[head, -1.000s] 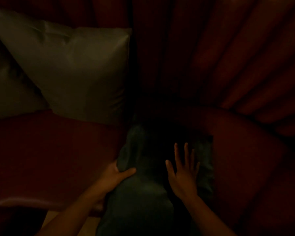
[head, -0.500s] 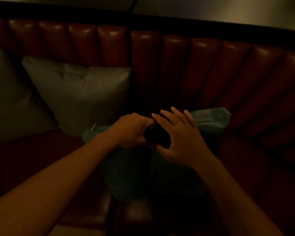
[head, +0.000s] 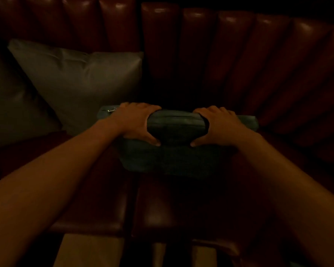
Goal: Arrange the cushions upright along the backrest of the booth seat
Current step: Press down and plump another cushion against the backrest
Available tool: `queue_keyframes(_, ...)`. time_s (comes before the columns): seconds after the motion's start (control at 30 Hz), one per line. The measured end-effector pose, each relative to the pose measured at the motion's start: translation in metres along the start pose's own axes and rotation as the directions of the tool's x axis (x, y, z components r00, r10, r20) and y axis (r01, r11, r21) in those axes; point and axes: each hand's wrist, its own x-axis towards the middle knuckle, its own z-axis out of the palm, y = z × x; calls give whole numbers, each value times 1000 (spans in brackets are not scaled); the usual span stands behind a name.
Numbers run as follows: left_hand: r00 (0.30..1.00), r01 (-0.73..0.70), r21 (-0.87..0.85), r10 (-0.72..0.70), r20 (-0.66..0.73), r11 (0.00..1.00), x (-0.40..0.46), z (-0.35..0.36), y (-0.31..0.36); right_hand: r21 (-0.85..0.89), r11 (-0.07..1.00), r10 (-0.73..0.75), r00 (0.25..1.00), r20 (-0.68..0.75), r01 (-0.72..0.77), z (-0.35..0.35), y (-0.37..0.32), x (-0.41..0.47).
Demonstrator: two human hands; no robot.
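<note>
We have the teal cushion standing on the seat of the booth, roughly mid-seat from front to back and just right of the grey cushion that already leans upright against the tufted backrest. Our left hand grips the cushion's top edge near its left corner, fingers over the far side and thumb pressed into the near face; our right hand clamps the same edge nearer the right corner in the same way. To finish this step well, we judge it best to keep both grips even, slide the base back until it meets the backrest, then tip the top edge rearward so it leans flat, beside the grey cushion without crushing its corner. The soft filling will likely sag, so we should plump it before letting go.
</note>
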Motion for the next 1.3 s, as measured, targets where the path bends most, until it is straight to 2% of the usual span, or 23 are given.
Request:
queue_keyframes(0.1, 1000, -12, 90, 11, 14, 996, -6, -4, -11, 7, 1000, 20, 1000, 5, -20, -1, 2, 4)
queue_keyframes(0.2, 1000, 4, 41, -3, -13, 999, -10, -7, -17, -30, 999, 20, 996, -87, -22, 11, 0, 8)
queue_keyframes(0.33, 989, -48, 28, 51, -138, 998, -6, 2, -12, 51, 996, -63, 968, -243, 78, 27, 5, 13)
queue_keyframes(0.47, 974, -94, 23, 97, -205, 995, -4, 10, -14, 72, 983, -139, 943, -303, 168, 34, 7, 16)
queue_keyframes(0.63, 988, -75, -43, 68, -140, 996, 1, -4, -23, 86, 994, -56, 976, -209, 75, 15, 4, 21)
queue_keyframes(0.77, 979, -19, 44, 27, -201, 999, -13, -9, -41, 3, 999, -33, 996, -87, 33, -6, -1, 20)
queue_keyframes(0.9, 913, 44, -77, -71, -402, 996, -32, 9, -64, -36, 991, -130, 984, -122, 127, -8, -41, 24)
queue_keyframes(1.0, 861, -16, -196, -86, -502, 981, -37, 30, -65, -71, 991, -121, 978, -167, 111, 8, -65, 34)
queue_keyframes(1.07, 785, -90, -276, -103, -611, 957, -41, 33, -60, -7, 994, -103, 959, -265, 105, 18, -63, 34)
queue_keyframes(1.13, 687, -173, -420, -197, -700, 891, -47, 36, -55, 79, 989, -95, 937, -337, 128, 24, -57, 30)
queue_keyframes(1.17, 669, -213, -550, -290, -685, 808, -51, 39, -54, 112, 983, -96, 929, -358, 145, 23, -55, 28)
queue_keyframes(1.2, 678, -244, -688, -387, -625, 683, -54, 45, -52, 141, 978, -94, 922, -377, 157, 19, -54, 26)
queue_keyframes(1.27, 762, -229, -873, -479, -436, 431, -62, 62, -52, 217, 966, -48, 920, -388, 142, 8, -48, 18)
queue_keyframes(1.3, 818, -174, -903, -453, -354, 392, -66, 71, -53, 293, 946, -12, 920, -392, 137, 0, -44, 13)
